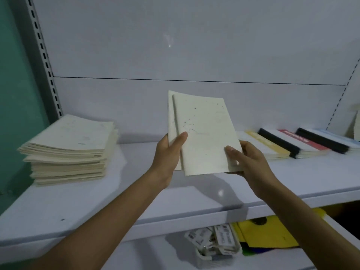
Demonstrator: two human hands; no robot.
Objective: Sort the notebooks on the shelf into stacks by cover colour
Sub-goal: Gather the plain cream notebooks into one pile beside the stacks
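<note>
I hold cream notebooks [206,133] upright above the middle of the white shelf [116,201]; two covers show, the front one with a faint dotted constellation drawing. My left hand [171,151] grips their lower left edge, thumb on the front cover. My right hand [247,160] grips the lower right corner, thumb on the cover. A tall stack of cream notebooks [70,147] lies at the shelf's left end. At the right, notebooks with yellow, red and light blue covers and black spines [292,145] lie fanned on the shelf.
The shelf's white back panel [175,45] rises behind, with slotted uprights at both sides and a green wall at the left. On the lower shelf sit a small white basket of tagged items [216,244] and yellow folders [268,232].
</note>
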